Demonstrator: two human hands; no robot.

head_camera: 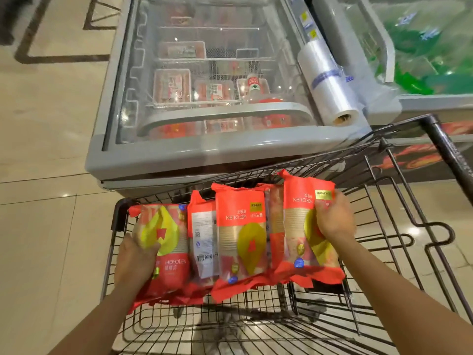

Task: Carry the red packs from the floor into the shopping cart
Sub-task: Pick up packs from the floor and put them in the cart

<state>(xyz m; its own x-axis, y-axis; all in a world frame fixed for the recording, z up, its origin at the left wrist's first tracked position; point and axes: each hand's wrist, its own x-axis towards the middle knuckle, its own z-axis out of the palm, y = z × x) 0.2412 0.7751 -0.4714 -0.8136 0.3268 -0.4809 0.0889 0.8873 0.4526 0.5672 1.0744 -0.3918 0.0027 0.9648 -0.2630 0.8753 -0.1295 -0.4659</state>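
Note:
Several red packs with yellow drop-shaped labels form a row held side by side over the black wire shopping cart (378, 254). My left hand (134, 260) grips the leftmost red pack (166, 242) from its outer side. My right hand (332, 221) grips the rightmost red pack (304, 221) from its outer side. Between them sit a pack showing its white back label (203, 242) and a middle pack (243, 239), squeezed in the row. The row hovers above the cart's wire floor near its front end.
A grey chest freezer (204, 149) with a glass lid stands right in front of the cart. A roll of clear plastic bags (330, 88) lies on its right edge. A second freezer with green packs (422, 52) stands at the right. Beige tiled floor (46, 175) lies to the left.

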